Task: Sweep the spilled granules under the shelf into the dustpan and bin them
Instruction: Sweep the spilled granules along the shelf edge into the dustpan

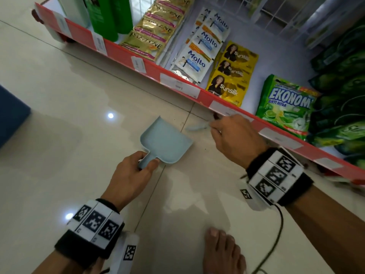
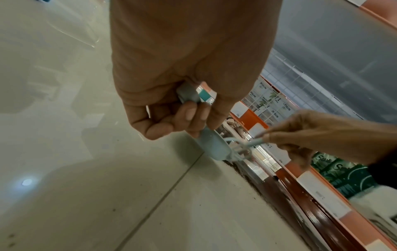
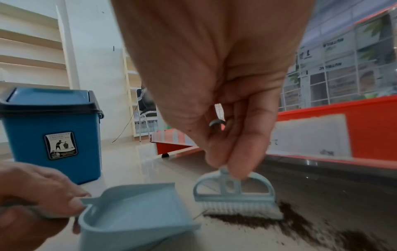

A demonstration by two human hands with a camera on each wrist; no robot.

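- Sweeping: the right hand point(image 3: 214, 84) pinches the brush point(image 3: 235, 195) handle; bristles touch the granules point(image 3: 300, 220) at the shelf point(image 3: 365, 127) edge. Short strokes leftward should keep them together.
- The left hand point(image 1: 130, 175) clamps the dustpan point(image 1: 166, 141) handle; its lip wants to sit flat, nearer the pile.
- The bin point(image 3: 53, 135) waits far left; the low shelf crowds the brush.

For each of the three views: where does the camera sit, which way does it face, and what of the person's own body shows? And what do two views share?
Head: worn on the head, looking down at floor and shelf; both wrists, left hand, right hand and a bare foot show.
Left wrist: looks along the left hand, which grips the dustpan handle, toward the shelf base; the right hand shows too.
Right wrist: low, looks along the right hand holding the brush at the granules; the bin stands behind.
Shared: all three views show the dustpan.
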